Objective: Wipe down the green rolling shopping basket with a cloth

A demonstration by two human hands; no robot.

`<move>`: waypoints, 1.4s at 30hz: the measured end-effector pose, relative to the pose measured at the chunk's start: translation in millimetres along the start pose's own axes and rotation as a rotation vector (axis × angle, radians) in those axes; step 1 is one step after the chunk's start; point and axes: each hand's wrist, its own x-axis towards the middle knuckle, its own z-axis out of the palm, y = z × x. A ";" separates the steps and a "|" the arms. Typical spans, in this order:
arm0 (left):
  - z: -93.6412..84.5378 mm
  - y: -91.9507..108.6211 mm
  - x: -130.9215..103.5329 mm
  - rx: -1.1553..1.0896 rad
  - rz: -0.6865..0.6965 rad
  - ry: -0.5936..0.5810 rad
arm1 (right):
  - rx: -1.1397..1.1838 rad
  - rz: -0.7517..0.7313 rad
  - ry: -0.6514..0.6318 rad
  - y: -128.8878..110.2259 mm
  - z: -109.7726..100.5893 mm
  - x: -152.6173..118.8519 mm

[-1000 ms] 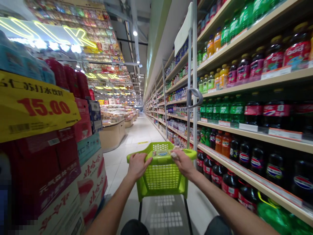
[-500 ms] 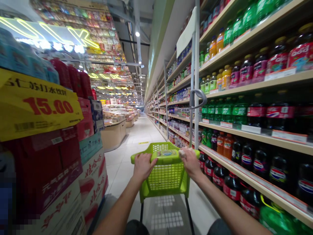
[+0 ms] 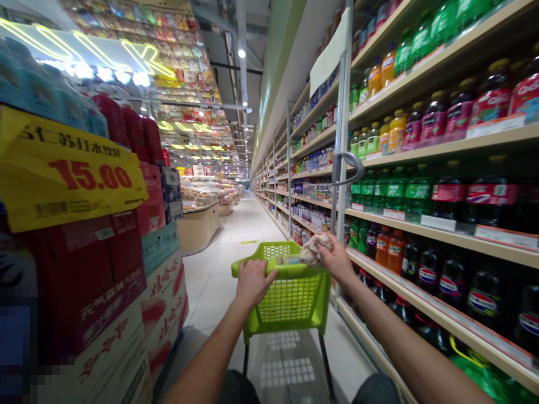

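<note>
A lime-green shopping cart with a mesh basket stands straight in front of me. My left hand is wrapped round the left part of its handle, thumb toward the middle. Over the right part of the handle, my right hand grips a crumpled whitish cloth, which covers part of the handle's label. Whether the cloth touches the handle I cannot tell for certain.
Tall shelves of bottled drinks line the right side, with a grey hoop sticking out from a post. Stacked drink cartons under a yellow price sign stand close on the left. A tiled aisle runs ahead.
My right hand has lifted off the handle's right end, and the cloth in it now shows more fully. The cart and my left hand appear slightly farther right in view.
</note>
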 end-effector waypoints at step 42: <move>0.9 4.8 1.9 0.025 -0.027 -0.018 | -0.344 -0.361 -0.075 10.0 51.6 -34.5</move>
